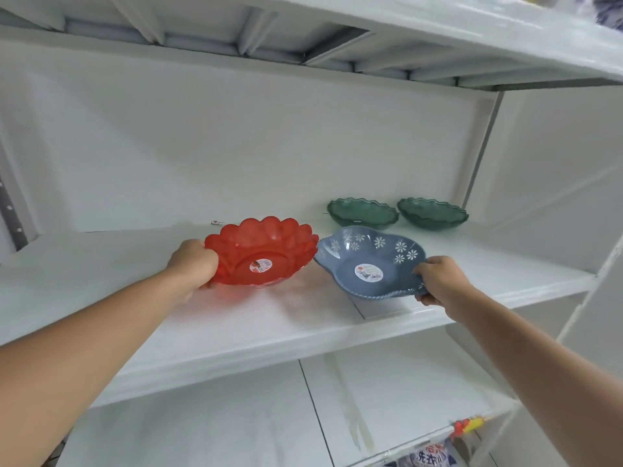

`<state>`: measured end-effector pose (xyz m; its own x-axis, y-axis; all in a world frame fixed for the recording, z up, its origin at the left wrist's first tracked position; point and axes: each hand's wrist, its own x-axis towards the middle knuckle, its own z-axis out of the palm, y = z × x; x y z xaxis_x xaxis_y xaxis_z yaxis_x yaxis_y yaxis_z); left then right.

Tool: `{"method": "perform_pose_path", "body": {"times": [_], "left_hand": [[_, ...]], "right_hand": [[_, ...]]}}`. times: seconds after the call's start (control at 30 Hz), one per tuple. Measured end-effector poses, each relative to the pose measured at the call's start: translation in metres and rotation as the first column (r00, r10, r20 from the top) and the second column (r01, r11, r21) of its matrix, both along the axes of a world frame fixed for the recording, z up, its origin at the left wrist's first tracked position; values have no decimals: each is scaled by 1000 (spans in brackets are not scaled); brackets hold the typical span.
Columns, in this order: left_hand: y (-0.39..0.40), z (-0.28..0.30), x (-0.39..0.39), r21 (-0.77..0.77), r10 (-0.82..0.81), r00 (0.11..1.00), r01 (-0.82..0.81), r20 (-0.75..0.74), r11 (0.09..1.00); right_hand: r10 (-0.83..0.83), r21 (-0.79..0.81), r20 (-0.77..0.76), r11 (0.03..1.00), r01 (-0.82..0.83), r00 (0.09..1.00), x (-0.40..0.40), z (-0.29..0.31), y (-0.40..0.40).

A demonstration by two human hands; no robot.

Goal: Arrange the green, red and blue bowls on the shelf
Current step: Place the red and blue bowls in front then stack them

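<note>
A translucent red bowl with a scalloped rim sits tilted over the white shelf, and my left hand grips its left edge. To its right is a blue bowl with white flower prints; my right hand holds its near right rim. Both carry a round sticker inside. Two dark green wavy-rimmed bowls stand side by side at the back right of the shelf, the left green bowl just behind the blue one, the right green bowl near the shelf's side wall.
Another white shelf board runs overhead, and a lower shelf lies beneath. A small red-and-white tag lies at the back of the shelf. Packaged goods and a red-yellow clip show at the bottom right.
</note>
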<state>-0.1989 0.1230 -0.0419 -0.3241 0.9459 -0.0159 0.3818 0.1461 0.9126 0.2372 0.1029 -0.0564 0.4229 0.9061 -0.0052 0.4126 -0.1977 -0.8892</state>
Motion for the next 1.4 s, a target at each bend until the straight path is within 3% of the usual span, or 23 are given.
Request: {"method": "perform_pose_path", "body": {"times": [0.23, 0.53, 1.17, 1.4], "left_hand": [[25, 22, 133, 25, -71, 997, 72, -4, 997], [41, 25, 265, 12, -67, 998, 67, 16, 998], [114, 8, 304, -9, -50, 993, 49, -105, 999], [105, 2, 335, 3, 39, 987, -39, -153, 999]], "right_hand": [[-100, 24, 10, 995, 99, 995, 118, 11, -8], [-80, 18, -13, 997, 81, 997, 237, 5, 31], [-154, -30, -8, 988, 153, 988, 334, -2, 97], [-84, -23, -19, 996, 84, 996, 380, -9, 129]]}}
